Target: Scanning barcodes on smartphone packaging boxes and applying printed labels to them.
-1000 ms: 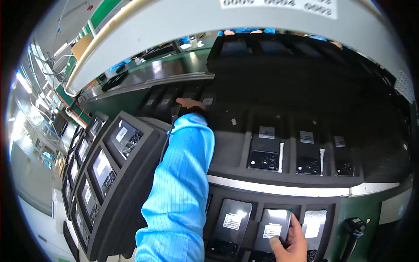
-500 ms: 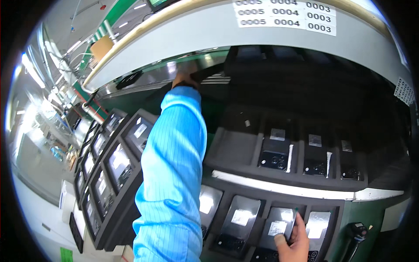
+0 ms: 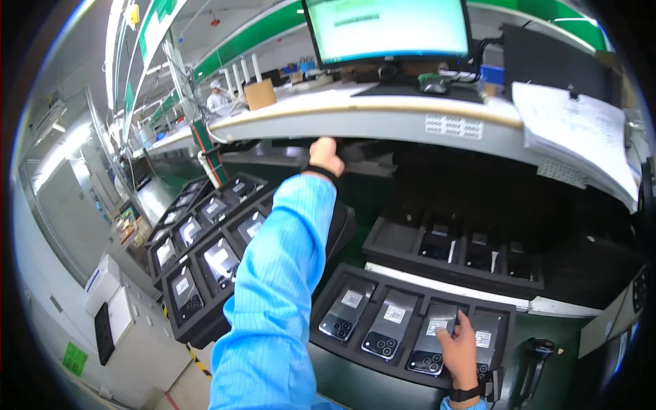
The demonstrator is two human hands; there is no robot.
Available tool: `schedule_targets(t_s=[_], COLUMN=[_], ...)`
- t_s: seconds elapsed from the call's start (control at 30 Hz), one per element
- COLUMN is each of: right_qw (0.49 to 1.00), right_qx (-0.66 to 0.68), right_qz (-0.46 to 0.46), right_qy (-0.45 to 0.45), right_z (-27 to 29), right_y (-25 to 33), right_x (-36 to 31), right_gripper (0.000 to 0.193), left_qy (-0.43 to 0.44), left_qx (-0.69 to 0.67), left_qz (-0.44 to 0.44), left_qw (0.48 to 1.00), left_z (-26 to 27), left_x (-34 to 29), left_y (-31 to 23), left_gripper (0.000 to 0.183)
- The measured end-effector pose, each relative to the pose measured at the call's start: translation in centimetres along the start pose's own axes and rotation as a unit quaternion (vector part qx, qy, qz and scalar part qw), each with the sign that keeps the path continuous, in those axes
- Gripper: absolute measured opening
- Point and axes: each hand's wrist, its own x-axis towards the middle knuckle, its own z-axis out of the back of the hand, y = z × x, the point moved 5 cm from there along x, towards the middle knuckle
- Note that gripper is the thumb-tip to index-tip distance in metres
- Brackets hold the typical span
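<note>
My right hand (image 3: 460, 347) is closed on a dark smartphone (image 3: 429, 364) in the near foam tray (image 3: 403, 372), thumb on its back and fingers along its right edge. That phone still lies in its slot, lens end toward me. Other phones (image 3: 344, 311) with white labels lie on either side of it in the same tray. My left arm, in a blue sleeve, reaches far forward. At its end my left hand (image 3: 326, 156) is curled just below the bench edge; its fingers face away, and what they hold, if anything, is hidden.
At left stand more black foam trays (image 3: 195, 321) of phones. Another tray (image 3: 389, 239) sits in shadow under the bench (image 3: 383, 119). A handheld scanner (image 3: 536, 369) is at the right, papers (image 3: 574, 130) hang over the bench, and a monitor (image 3: 389, 31) stands on top.
My view has risen and pulled back, bringing the monitor and bench top into sight. The right hand stays on the same phone. My left hand now shows more plainly, curled.
</note>
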Motion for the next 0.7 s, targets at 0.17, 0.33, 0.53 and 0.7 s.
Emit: schedule_targets(t_s=[0.17, 0.33, 0.53, 0.7], right_qw=[0.999, 0.998, 0.991, 0.992], right_qx=[-0.041, -0.052, -0.128, -0.122], right_qz=[0.028, 0.025, -0.025, -0.011], right_qy=[-0.008, -0.021, -0.023, -0.016], right_z=[0.2, 0.4, 0.6, 0.5], right_y=[-0.3, -0.4, 0.2, 1.2], right_x=[0.3, 0.6, 0.1, -0.1], right_gripper=[0.069, 0.072, 0.074, 0.069], left_qy=[-0.03, 0.036, 0.041, 0.095], left_qx=[-0.142, -0.192, -0.117, -0.027], left_qz=[0.138, 0.19, 0.172, 0.195], left_qw=[0.98, 0.962, 0.977, 0.976], left_z=[-0.9, -2.1, -2.3, 0.0], left_x=[-5.3, -9.1, -9.3, -10.5], left_y=[0.5, -1.2, -3.5, -7.6], left_gripper=[0.029, 0.034, 0.034, 0.022])
